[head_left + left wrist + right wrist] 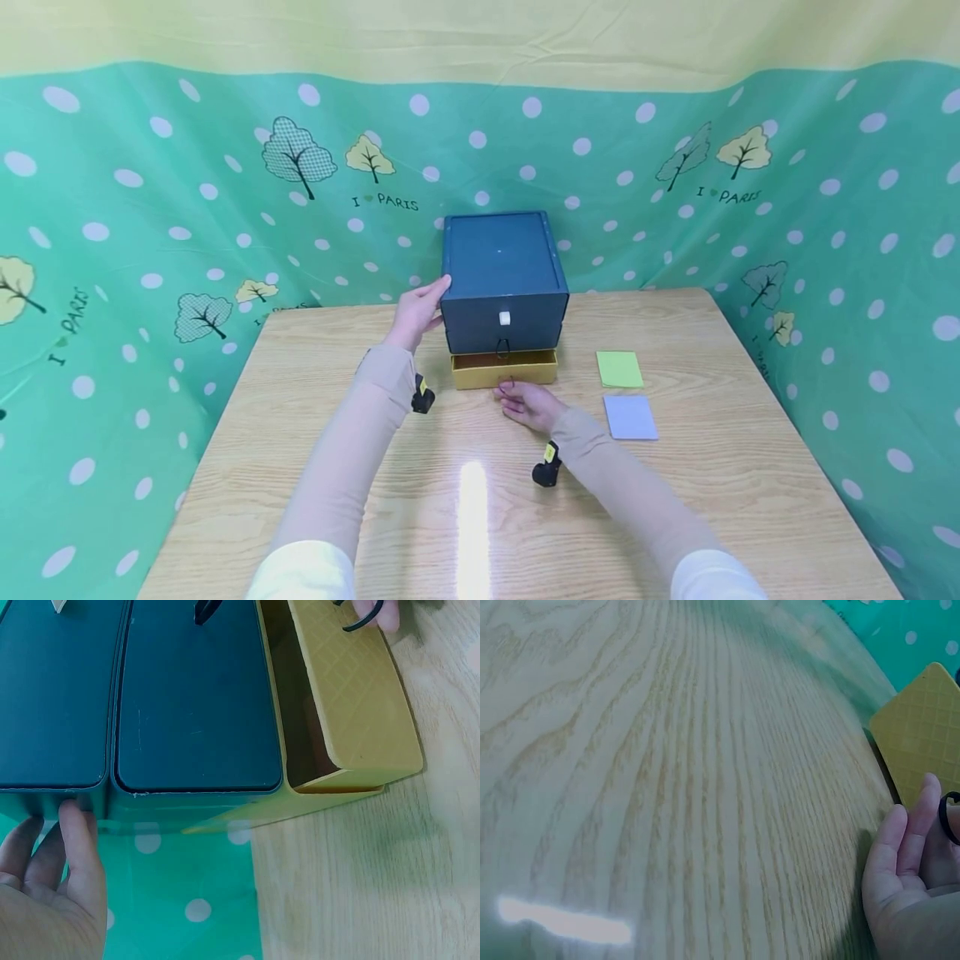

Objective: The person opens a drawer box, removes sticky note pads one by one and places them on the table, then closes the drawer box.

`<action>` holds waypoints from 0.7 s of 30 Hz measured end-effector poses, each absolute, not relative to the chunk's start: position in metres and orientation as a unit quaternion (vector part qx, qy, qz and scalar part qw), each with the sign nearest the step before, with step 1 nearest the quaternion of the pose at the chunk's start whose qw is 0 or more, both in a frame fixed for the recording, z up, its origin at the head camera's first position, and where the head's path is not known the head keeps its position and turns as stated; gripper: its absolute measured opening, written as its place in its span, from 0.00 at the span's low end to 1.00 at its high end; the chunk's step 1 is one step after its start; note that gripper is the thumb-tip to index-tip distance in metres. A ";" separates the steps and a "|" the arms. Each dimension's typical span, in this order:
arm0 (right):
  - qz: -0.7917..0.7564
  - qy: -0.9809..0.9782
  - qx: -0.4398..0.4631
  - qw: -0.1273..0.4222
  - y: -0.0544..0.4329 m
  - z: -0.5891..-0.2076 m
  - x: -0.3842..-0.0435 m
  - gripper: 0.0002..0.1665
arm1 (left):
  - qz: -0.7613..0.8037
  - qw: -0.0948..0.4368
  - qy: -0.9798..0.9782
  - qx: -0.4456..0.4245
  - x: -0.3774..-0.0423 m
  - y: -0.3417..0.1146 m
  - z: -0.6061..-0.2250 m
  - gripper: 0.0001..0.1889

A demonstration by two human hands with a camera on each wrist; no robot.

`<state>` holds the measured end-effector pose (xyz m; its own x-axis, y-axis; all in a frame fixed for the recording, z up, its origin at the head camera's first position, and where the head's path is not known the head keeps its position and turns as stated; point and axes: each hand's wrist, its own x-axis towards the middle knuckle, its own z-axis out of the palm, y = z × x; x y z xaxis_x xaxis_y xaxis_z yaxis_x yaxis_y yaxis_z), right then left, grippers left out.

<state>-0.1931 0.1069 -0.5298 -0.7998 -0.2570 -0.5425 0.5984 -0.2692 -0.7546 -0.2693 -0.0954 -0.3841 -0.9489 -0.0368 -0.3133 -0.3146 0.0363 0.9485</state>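
A dark blue drawer cabinet (501, 258) stands at the back of the table, its lowest drawer, a yellow one (504, 372), pulled partway out. My left hand (417, 313) rests against the cabinet's left side near the top; in the left wrist view its extended fingers (73, 832) touch that side wall. In front of the yellow drawer is my right hand (531, 405), pinching the drawer's black loop pull (363, 619). The loop also shows around a fingertip in the right wrist view, beside the yellow drawer front (922, 735). Above it, the blue drawers are closed.
A green sticky note pad (620, 369) and a blue sticky note pad (631, 417) lie on the wooden table (712, 467), right of the cabinet. A polka-dot curtain (480, 150) hangs close behind. Small black wrist devices (547, 467) hang by the sleeves.
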 end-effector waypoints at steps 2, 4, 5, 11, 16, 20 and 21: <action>-0.776 0.546 0.154 0.277 0.108 -0.530 -0.192 0.14 | 0.683 0.101 0.713 -0.123 -0.270 -0.095 -0.385 0.28; -0.771 0.552 0.152 0.280 0.108 -0.529 -0.191 0.14 | 0.683 0.099 0.713 -0.122 -0.270 -0.096 -0.385 0.28; -0.769 0.554 0.150 0.281 0.109 -0.529 -0.190 0.14 | 0.683 0.099 0.714 -0.122 -0.270 -0.096 -0.385 0.28; -0.764 0.563 0.142 0.282 0.109 -0.528 -0.187 0.16 | 0.683 0.099 0.714 -0.121 -0.270 -0.095 -0.385 0.28; -0.766 0.558 0.138 0.289 0.111 -0.529 -0.185 0.13 | 0.687 0.098 0.710 -0.121 -0.270 -0.094 -0.385 0.28; -0.763 0.556 0.135 0.299 0.113 -0.528 -0.183 0.12 | 0.689 0.099 0.708 -0.122 -0.270 -0.095 -0.384 0.28; -0.763 0.556 0.135 0.300 0.113 -0.527 -0.182 0.11 | 0.689 0.099 0.708 -0.122 -0.270 -0.095 -0.384 0.28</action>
